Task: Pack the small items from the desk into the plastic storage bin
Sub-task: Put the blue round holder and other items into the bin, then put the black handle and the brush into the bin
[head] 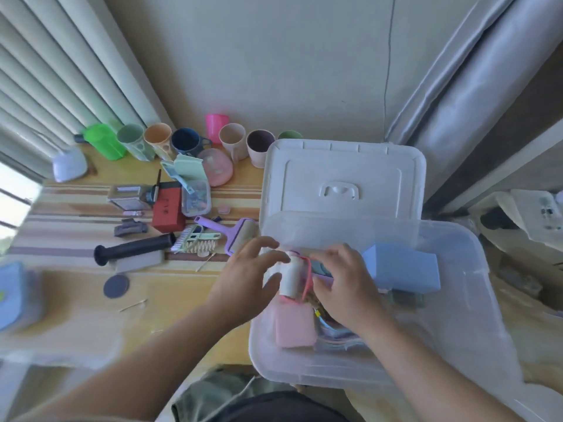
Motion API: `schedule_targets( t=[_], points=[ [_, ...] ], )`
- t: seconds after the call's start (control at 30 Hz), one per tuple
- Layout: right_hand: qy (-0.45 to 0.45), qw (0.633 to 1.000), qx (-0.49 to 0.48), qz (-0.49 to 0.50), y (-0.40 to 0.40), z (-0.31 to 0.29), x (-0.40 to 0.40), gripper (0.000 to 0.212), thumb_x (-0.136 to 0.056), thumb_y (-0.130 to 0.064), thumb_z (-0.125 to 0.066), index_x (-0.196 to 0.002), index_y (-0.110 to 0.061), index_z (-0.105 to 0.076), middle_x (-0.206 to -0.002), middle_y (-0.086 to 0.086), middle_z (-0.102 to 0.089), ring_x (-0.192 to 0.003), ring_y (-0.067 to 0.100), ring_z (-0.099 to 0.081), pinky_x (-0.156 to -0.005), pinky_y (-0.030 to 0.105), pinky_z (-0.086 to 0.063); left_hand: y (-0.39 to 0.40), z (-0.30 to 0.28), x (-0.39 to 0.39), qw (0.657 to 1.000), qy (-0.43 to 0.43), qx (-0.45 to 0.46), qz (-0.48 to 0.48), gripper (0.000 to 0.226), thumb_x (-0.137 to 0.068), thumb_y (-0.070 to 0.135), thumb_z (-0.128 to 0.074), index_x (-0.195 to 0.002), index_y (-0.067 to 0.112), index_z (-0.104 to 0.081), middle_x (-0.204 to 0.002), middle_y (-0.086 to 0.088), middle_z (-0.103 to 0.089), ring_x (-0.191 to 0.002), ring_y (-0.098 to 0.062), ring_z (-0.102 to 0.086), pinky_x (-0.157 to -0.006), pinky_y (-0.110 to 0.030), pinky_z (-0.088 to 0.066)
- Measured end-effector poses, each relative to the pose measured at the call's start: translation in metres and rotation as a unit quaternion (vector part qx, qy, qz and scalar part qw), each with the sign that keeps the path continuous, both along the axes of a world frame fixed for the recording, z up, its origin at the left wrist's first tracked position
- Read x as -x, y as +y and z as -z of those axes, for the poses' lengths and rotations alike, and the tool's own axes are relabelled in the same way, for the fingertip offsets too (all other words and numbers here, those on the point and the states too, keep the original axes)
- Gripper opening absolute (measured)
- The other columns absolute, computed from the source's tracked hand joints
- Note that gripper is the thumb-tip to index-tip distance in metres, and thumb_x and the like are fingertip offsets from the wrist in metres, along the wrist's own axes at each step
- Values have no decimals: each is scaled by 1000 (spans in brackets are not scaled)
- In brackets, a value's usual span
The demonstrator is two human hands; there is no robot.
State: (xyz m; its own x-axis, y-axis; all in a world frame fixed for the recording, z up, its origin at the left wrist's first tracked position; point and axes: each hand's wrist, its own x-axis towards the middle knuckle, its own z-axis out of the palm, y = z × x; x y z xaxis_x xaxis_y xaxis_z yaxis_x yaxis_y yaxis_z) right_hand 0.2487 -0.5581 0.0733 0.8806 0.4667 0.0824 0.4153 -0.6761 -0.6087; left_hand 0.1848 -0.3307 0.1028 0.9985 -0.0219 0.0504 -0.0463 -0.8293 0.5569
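Observation:
The clear plastic storage bin [475, 269] stands at the desk's right end, its white lid [344, 175] propped up behind it. Inside lie a light blue box [405, 269] and a pink lint roller [294, 281] with a white roll, standing against the bin's left wall. My left hand [246, 278] reaches over that wall, with thumb and a finger around the white roll and the other fingers spread. My right hand [344, 284] is inside the bin, with fingers and thumb curled on a purple-and-teal item [323, 272]. More small items below it are mostly hidden.
On the desk to the left lie a purple lint roller [234, 236], a black-handled brush [134, 248], a red box [169, 211], a clear clip container [196, 199], a dark disc [116, 286] and a pink dome [214, 166]. Several cups [231, 138] line the wall.

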Motion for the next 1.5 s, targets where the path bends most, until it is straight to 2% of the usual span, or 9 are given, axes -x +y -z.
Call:
schedule_targets(
  t=[0.1,0.23,0.4,0.5,0.73,1.0,1.17,1.33,1.5],
  points=[
    [-33,997,-28,-67,73,-18,-4,41,-80,-10,-74,-119,-20,-71,-113,0,-55,-107,25,-54,-93,31,-45,70,4,0,996,5,-32,-78,36,-85,19,-75,-118,29,-69,-130,2,-57,-118,-25,-53,-98,-37,-44],
    [-36,990,3,-136,159,-24,-12,33,-82,-11,-70,-114,-17,-73,-110,1,-59,-105,31,-55,-84,42,-53,163,26,10,984,93,-102,-115,38,-88,28,-69,-125,34,-65,-134,0,-53,-126,-30,-46,-108,-48,-41],
    [34,970,182,-160,262,9,-26,39,-92,-28,-58,-131,-26,-64,-129,-2,-55,-120,26,-51,-102,50,-42,275,66,35,954,205,-140,-166,44,-85,34,-70,-128,36,-64,-138,-3,-51,-129,-34,-43,-109,-51,-39],
    [68,941,298,-147,303,39,-41,41,-95,-34,-55,-136,-28,-59,-137,-3,-52,-125,26,-47,-98,47,-39,321,91,41,941,253,-159,-160,56,-86,39,-69,-140,37,-54,-144,-5,-44,-133,-35,-37,-113,-50,-36],
    [133,919,349,-125,335,89,-53,30,-98,-37,-58,-124,-21,-60,-125,3,-63,-112,30,-59,-76,39,-44,373,119,31,924,315,-179,-122,67,-89,36,-63,-151,36,-37,-147,3,-43,-135,-30,-36,-107,-44,-40],
    [114,901,412,-72,334,95,-46,23,-101,-47,-57,-108,-28,-68,-106,-3,-64,-96,25,-64,-84,40,-40,377,136,10,913,318,-241,-87,48,-93,46,-54,-138,32,-47,-131,0,-58,-118,-28,-53,-97,-43,-42],
    [178,916,360,-18,323,78,-42,23,-99,-41,-65,-114,-25,-71,-122,0,-57,-103,27,-60,-77,38,-55,378,133,9,895,322,-305,-53,30,-91,51,-59,-116,35,-55,-109,2,-56,-100,-25,-56,-85,-41,-42],
    [177,951,254,4,297,46,-37,22,-95,-37,-71,-115,-29,-74,-127,-4,-52,-117,23,-54,-89,39,-52,368,104,18,931,232,-271,-79,30,-82,42,-65,-111,41,-57,-106,9,-61,-98,-23,-57,-82,-40,-45],
    [112,990,75,41,234,-14,-38,22,-79,-21,-84,-97,-32,-81,-90,-13,-49,-81,0,-56,-70,28,-43,320,55,17,968,121,-205,-81,42,-73,38,-78,-113,39,-65,-103,8,-65,-98,-28,-59,-79,-42,-51]
  ],
)
